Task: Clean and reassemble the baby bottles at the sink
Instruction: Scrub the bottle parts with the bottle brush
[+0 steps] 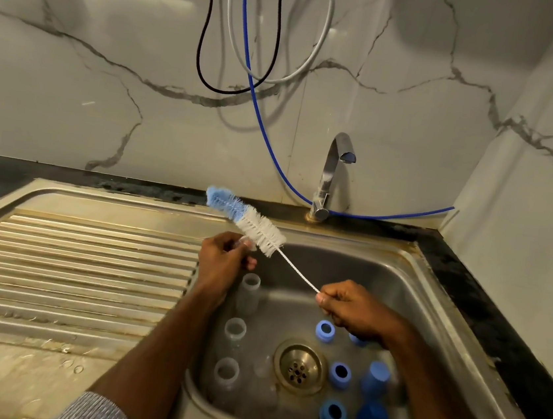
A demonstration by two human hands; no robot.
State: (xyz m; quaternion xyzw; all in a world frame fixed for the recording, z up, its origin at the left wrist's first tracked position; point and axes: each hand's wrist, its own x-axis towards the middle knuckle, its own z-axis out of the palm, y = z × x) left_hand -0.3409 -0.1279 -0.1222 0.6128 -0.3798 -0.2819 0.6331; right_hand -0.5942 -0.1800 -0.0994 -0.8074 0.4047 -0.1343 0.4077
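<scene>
The right hand [356, 309] pinches the twisted wire stem of a bottle brush [246, 219], fingers curled round it above the sink basin [407, 286]. The left hand [222, 260] grips a small clear piece [244, 241], too hidden by the fingers to name, held against the white bristles. The brush slants up and to the left from the right hand, its blue bristle tip reaching over the back rim of the sink.

Below the hands, three clear bottles [247, 292] stand upright in a row along the left wall of the basin, mouths open. Three blue screw rings [325, 331] lie to the right of the drain [300, 368], and a fourth blue piece shows only partly under the right wrist. Two blue caps [375, 379] rest near the right wall, one behind the other. A faint clear piece lies just left of the drain; what it is cannot be told.

The ribbed draining board [71, 275] stretches left of the basin, with water drops on it. The tap [332, 174] rises behind the sink, no water running. A blue hose [261, 118], a black cable [204, 46] and a white hose [305, 64] hang down the marble wall [93, 85].
</scene>
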